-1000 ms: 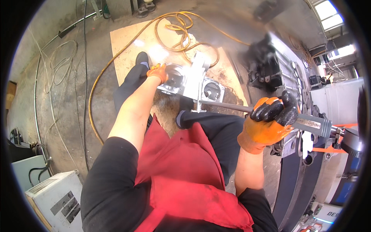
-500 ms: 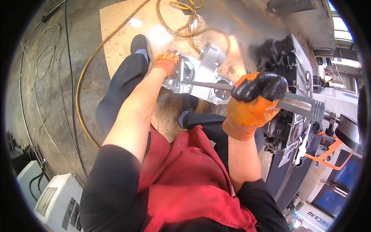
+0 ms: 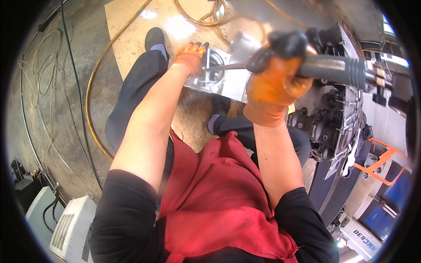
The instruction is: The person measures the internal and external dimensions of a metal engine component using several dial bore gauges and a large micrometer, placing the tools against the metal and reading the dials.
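My left hand point(image 3: 189, 58), in an orange glove with dark fingertips, grips the left edge of a silvery machined metal casting point(image 3: 234, 85). The casting has a round bore with a bright rim. Wrapped round the grey handle of a dial bore gauge point(image 3: 335, 68), my gloved right hand point(image 3: 278, 65) is blurred by motion. The gauge lies slanted, its thin shaft running left to the casting's bore and its round metal end raised at the right. Part of the casting is hidden behind my right hand.
Tan cardboard point(image 3: 127, 33) covers the floor around the casting. A yellow hose point(image 3: 92, 94) curves along the left, near loose cables. A dark engine-like block point(image 3: 315, 127) stands close on my right, beside an orange frame point(image 3: 390, 153). A white vented unit point(image 3: 72, 228) is at lower left.
My right hand has risen away from me with the gauge, lifting its dial end. The gauge's tip stays at the bore. My left hand keeps its place on the casting.
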### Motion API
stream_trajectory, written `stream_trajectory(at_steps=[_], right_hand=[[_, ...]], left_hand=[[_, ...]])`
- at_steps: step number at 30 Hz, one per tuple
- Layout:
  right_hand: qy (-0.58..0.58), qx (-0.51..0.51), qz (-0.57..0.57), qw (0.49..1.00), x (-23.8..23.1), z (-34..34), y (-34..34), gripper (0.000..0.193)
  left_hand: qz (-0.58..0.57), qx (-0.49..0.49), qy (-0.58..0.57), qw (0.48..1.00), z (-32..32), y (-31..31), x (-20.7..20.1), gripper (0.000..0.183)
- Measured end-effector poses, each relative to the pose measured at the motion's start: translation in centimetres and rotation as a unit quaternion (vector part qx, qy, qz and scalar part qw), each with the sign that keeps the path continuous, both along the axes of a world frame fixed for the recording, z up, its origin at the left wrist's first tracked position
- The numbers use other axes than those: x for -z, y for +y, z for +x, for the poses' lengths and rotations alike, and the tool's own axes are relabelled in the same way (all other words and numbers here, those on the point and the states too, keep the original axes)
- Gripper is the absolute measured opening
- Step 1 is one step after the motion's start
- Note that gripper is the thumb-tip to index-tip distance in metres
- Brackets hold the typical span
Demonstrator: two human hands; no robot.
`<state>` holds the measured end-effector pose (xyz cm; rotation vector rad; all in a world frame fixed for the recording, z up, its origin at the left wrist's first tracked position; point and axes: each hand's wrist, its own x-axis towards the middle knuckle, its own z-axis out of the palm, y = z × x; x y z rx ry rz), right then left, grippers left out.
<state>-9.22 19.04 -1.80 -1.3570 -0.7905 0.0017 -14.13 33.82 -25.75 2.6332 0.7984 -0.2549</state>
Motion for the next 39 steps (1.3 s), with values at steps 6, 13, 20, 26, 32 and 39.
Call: stream_trajectory(at_steps=[6, 13, 20, 26, 32, 39], right_hand=[[0.092, -0.096, 0.094, 0.987, -0.6, -0.4, 1.4, 0.022], [0.074, -0.098, -0.028, 0.992, -2.5, -0.1, 0.5, 0.019], [-0.166, 0.212, -0.166, 0.949, -1.9, -2.7, 2.0, 0.017], [-0.031, 0.100, -0.165, 0.981, -2.4, -1.7, 2.8, 0.020], [0.096, -0.021, -0.091, 0.991, -3.7, -2.9, 4.0, 0.014], [-0.081, -0.011, -0.106, 0.991, -3.0, -1.9, 2.7, 0.009]], left_hand=[[0.017, 0.014, 0.045, 0.999, -0.1, -0.5, -2.4, 0.084], [0.013, 0.035, 0.025, 0.999, -0.2, -0.2, -2.1, 0.082], [0.027, 0.030, 0.046, 0.998, -0.6, -0.5, -1.1, 0.068], [0.062, 0.044, 0.045, 0.996, -0.6, -0.6, -0.4, 0.060], [0.010, 0.047, 0.071, 0.996, -0.4, -0.5, -1.0, 0.069], [-0.045, 0.037, 0.091, 0.994, -0.4, -0.2, -3.7, 0.052]])
